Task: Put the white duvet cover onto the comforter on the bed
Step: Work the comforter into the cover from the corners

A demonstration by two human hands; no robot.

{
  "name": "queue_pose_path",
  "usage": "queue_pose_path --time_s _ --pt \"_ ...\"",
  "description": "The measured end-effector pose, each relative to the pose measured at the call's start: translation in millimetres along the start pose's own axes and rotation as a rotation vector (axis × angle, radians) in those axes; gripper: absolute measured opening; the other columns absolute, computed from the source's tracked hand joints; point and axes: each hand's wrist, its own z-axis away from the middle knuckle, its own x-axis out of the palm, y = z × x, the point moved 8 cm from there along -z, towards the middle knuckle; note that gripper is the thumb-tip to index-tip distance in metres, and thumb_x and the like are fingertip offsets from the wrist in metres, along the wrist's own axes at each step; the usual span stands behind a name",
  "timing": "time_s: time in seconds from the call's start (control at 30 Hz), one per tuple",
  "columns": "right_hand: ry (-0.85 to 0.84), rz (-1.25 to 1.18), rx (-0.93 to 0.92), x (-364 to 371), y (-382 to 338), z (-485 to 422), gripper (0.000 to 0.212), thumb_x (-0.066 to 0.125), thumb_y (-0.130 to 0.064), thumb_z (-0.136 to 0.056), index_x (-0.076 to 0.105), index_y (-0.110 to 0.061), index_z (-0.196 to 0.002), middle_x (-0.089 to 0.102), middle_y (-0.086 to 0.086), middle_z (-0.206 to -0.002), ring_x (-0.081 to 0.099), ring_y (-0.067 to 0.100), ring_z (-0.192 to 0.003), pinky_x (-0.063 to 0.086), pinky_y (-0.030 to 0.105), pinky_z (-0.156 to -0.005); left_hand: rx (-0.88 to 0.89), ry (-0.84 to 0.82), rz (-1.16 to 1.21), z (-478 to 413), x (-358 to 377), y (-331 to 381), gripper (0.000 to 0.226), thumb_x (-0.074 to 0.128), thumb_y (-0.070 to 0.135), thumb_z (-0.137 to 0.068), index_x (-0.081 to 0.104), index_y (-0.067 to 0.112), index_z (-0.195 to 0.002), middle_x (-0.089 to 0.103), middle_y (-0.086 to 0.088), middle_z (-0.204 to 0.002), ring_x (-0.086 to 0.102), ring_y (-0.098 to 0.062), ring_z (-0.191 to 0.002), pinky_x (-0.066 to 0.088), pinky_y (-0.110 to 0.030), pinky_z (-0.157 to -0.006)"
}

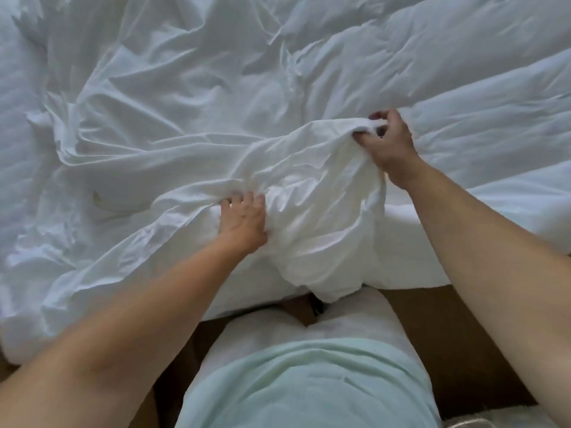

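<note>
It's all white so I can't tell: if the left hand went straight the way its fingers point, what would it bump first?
The left hand points forward and grips the white duvet cover, so it would probably meet more rumpled folds of that cover. What lies beneath is hidden.

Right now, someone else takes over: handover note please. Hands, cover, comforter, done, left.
Left hand: grips a fold of the duvet cover at the near edge of the bed.
Right hand: pinches a bunched, lifted edge of the cover.
Cover: crumpled over the bed's left and middle, one part hanging off the near side.
Comforter: the thicker layer on the right, seemingly bare.
Done: cover in hand only.
Left: probably find the opening, feed the comforter in, spread flat.
</note>
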Motion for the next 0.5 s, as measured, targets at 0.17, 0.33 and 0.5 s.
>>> queue_pose_path --time_s 0.17,0.33,0.5 --pt "0.023 -0.281 0.564 -30.1 123.6 61.7 0.022 0.063 -0.035 -0.098 0.06 -0.014 -0.103 0.06 0.007 -0.1 0.059 0.019 -0.082 0.055 0.036 -0.077 0.058 0.0 0.177 -3.2 12.9 -2.6 0.033 0.064 0.036 -0.075 0.039 0.021 -0.091 0.065 -0.005 -0.094 0.06 -0.032 -0.081 0.038 -0.035 -0.066" --pt "-0.122 -0.189 0.685 24.1 154.9 135.3 0.026 0.044 -0.009 -0.101 0.068 -0.004 -0.108 0.071 0.012 -0.094 0.066 0.03 -0.085 0.055 0.034 -0.065 0.189 0.083 0.195 22.9 8.8 3.6 0.039 0.07 0.04 -0.076 0.037 0.022 -0.083 0.064 -0.004 -0.081 0.057 -0.032 -0.066 0.033 -0.033 -0.057" --pt "-0.211 0.065 0.632 64.5 119.2 151.2 0.031 0.045 -0.022 -0.101 0.066 0.0 -0.109 0.069 0.018 -0.109 0.065 0.035 -0.1 0.054 0.047 -0.096 0.224 0.096 0.203 32.2 6.1 1.1 0.041 0.075 0.046 -0.077 0.04 0.025 -0.082 0.052 0.006 -0.072 0.057 -0.027 -0.067 0.032 -0.032 -0.056"
